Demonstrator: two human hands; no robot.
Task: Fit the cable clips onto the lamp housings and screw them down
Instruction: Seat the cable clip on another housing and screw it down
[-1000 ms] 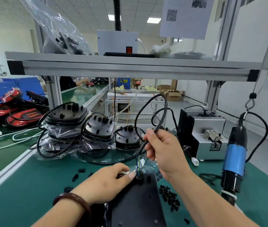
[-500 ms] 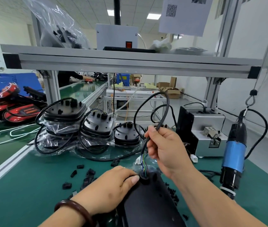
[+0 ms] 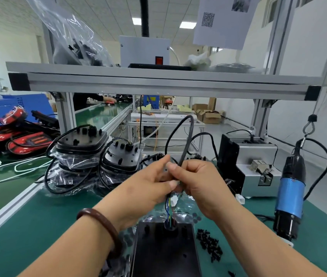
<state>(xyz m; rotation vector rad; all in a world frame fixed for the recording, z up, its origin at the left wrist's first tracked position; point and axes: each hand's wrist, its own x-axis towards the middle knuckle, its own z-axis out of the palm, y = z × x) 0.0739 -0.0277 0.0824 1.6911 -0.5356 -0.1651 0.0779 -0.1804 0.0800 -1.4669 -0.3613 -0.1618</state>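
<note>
Left hand (image 3: 145,189) meets right hand (image 3: 199,185), fingers pinching.

Matt black plastic housing (image 3: 164,254), glossy clear bags (image 3: 72,162), smooth aluminium shelf (image 3: 158,86), matt green mat (image 3: 39,222)

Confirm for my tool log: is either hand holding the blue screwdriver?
No: left hand and right hand grip the black cable; the blue screwdriver hangs untouched.

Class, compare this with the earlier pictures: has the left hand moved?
Yes. The left hand has lifted off the housing, where it rested, and now pinches the cable above it, beside the right hand.
</note>
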